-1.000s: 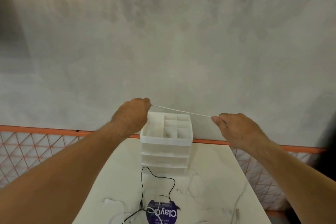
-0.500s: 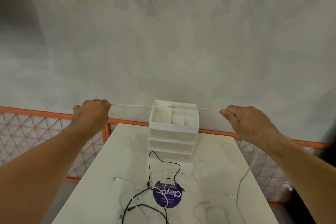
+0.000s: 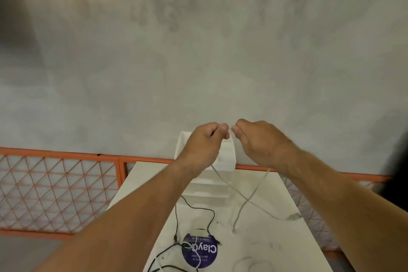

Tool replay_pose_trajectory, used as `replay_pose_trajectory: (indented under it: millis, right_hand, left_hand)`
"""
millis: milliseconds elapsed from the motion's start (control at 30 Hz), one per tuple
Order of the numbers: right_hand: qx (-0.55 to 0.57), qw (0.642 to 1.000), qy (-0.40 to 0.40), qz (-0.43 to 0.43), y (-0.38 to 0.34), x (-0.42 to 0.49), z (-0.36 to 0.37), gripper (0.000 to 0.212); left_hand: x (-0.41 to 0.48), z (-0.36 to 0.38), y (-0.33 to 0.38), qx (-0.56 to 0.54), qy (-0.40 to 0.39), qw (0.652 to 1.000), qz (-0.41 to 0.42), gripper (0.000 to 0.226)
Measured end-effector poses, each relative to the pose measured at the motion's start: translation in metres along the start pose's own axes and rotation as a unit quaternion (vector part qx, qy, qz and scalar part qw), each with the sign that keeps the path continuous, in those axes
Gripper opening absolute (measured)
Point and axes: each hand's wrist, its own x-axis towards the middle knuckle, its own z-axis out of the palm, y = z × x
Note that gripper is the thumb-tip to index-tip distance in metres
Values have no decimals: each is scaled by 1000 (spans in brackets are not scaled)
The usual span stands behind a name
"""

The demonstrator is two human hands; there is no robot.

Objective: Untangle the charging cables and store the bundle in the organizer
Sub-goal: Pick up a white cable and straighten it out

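Grey concrete wall behind a white counter (image 3: 276, 238); white charging cable (image 3: 247, 200) pinched above it by left hand (image 3: 204, 143) and right hand (image 3: 258, 141), fingertips nearly touching; its two strands hang crossed to the counter; both hands partly hide the white drawer organizer (image 3: 227, 158); black cable (image 3: 176, 216) crosses a purple round label (image 3: 199, 252) nearer.

Centre of frame: left hand (image 3: 204, 142) and right hand (image 3: 259, 141) are raised close together, fingertips almost meeting, each pinching the white cable (image 3: 247, 200). Two strands hang from the hands, cross below them, and trail onto the white surface (image 3: 276, 254). Behind the hands stands the white organizer (image 3: 226, 158), partly hidden by them. Lower centre: black cable (image 3: 176, 216) loops beside a round purple label (image 3: 199, 252). Orange mesh fence (image 3: 55, 183) runs across the frame behind the surface, against a grey wall (image 3: 198, 51).
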Motion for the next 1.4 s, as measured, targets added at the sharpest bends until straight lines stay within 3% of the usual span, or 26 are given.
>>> replay_pose_trajectory:
  millis: [67,133,200,367,600,700,800,900,1133,1267,1400]
  right_hand:
    - [-31,999,7,13,7,-2,1,36]
    - [-42,998,7,35,14,-1,4,34]
    - [-34,998,3,56,19,2,7,34]
    - [-8,997,16,81,22,11,17,44]
    - [30,990,34,137,42,10,20,47]
    - [18,990,44,134,40,10,21,45]
    - [38,994,51,87,33,11,16,43]
    - [50,997,45,33,20,14,7,44]
    - [69,997,44,0,-11,24,3,34]
    - [69,996,48,3,-5,23,2,36]
    - [41,997,51,45,9,24,3,41]
  left_hand:
    - [7,-3,-2,164,21,981,102,36]
    - [12,-12,-8,288,41,945,152,39]
    - [15,-22,-13,367,62,915,156,41]
    - [16,-55,-26,451,105,876,138,40]
    - [14,-132,-59,460,147,873,69,40]
    - [8,-148,-72,417,131,899,23,38]
    - [2,-143,-67,217,71,970,-78,42]
    - [-1,-120,-43,-7,13,987,-158,51]
    - [8,-40,-4,-80,-110,984,-113,46]
    - [13,-25,2,5,-16,1000,-16,41]
    - [20,-28,3,166,45,982,80,47]
